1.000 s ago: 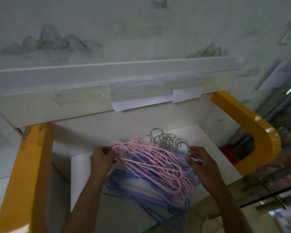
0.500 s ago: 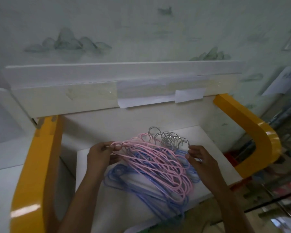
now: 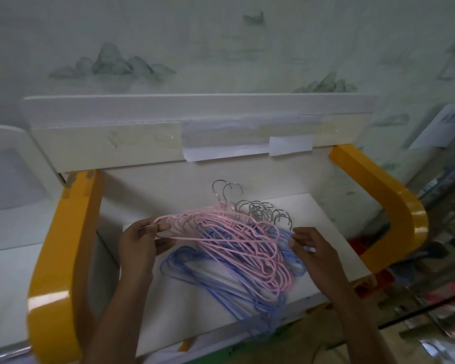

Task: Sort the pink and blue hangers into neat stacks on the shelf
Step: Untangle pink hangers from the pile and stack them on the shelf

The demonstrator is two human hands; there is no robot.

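Pink hangers (image 3: 237,240) slanting lower-right from left hand (image 3: 139,243), grip pinched on their end; right hand (image 3: 313,248) slack, touching blue hangers (image 3: 221,285).

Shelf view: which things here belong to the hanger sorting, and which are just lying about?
Job:
pink hangers
blue hangers
shelf
left hand, pinching pink ones
right hand

Lying about:
paper strips
yellow frame
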